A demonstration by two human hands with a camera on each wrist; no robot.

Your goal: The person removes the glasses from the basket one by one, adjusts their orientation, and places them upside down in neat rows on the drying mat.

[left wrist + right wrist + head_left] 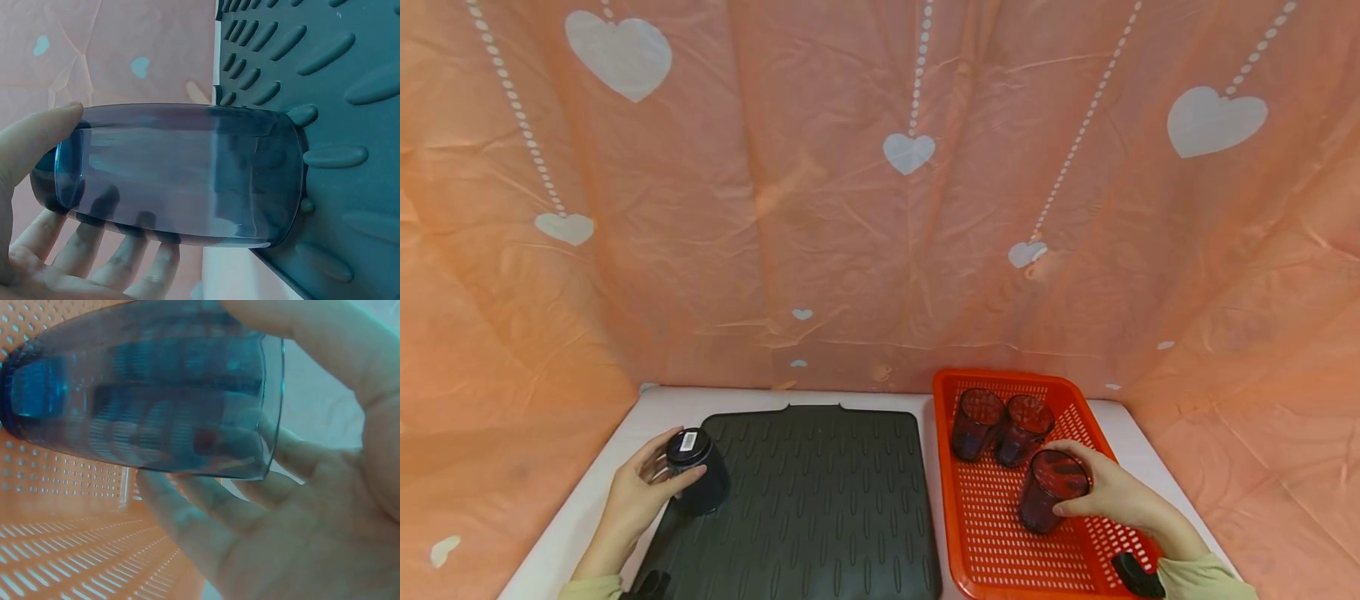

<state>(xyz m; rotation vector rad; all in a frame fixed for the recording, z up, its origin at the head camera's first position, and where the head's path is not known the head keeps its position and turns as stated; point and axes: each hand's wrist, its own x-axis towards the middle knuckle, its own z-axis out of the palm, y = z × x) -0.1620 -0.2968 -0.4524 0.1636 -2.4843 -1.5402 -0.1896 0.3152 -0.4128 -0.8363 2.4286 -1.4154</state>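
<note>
Dark grey and studded with raised ribs, the mat (812, 500) is positioned on a white table (662, 407), to the left of a red basket (947, 483). At the mat's left edge, toward its far corner, an inverted glass (709, 485) is gripped near its base by the left hand (638, 490), with the thumb on one side and the fingers on the other. A label (688, 442) is carried on the upturned base. Whether the whole rim is supported by the mat cannot be told. Inside the basket, an upright glass (1042, 506) is held near its mouth by the right hand (1116, 490); contact between its base and the basket floor cannot be confirmed. The hands are set well apart.

The step in hand is judged to be the handling of one glass per hand between basket and mat; the direction of transfer cannot be determined. The inverted glass should be held vertical and its full rim seated on the ribs, inside the mat's edge, before any release. The upright glass should be guided vertically, so that its neighbours are not knocked.

Three glasses are contained in the perforated basket: the gripped one, plus a far-left glass (974, 429) and a second glass (1021, 437), stood close together, mouths up, toward the far left corner.
</note>
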